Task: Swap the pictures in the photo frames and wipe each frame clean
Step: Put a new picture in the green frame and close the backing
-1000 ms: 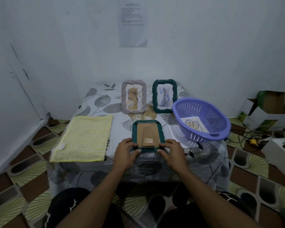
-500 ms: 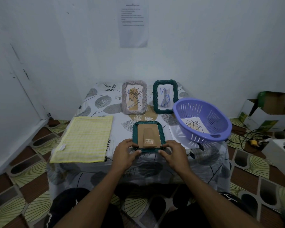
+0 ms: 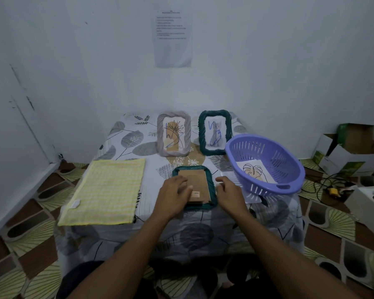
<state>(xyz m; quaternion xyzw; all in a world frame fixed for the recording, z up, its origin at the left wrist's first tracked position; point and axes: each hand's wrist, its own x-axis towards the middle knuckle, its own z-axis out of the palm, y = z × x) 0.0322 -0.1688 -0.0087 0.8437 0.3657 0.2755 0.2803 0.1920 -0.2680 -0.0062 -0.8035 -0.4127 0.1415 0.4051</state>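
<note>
A green frame (image 3: 212, 186) lies face down at the table's front, its brown cardboard back (image 3: 198, 183) facing up. My left hand (image 3: 173, 196) lies over the frame's left side, fingers resting on the backing. My right hand (image 3: 229, 195) hovers by the frame's right edge, fingers loosely bent, holding nothing. At the back stand a grey frame (image 3: 174, 133) with a flower picture and a second green frame (image 3: 215, 132) with a cat picture. A leaf picture (image 3: 254, 171) lies in the purple basket (image 3: 266, 165). A yellow cloth (image 3: 105, 192) is spread flat on the left.
The small table (image 3: 127, 143) has a leaf-print cover and stands against a white wall with a paper sheet (image 3: 173, 37) taped up. Cardboard boxes (image 3: 350, 147), cables and a white box (image 3: 369, 203) lie on the patterned floor at the right.
Both hands left the frame's bottom corners. My left hand moved onto the backing and my right hand lifted away to the frame's right side.
</note>
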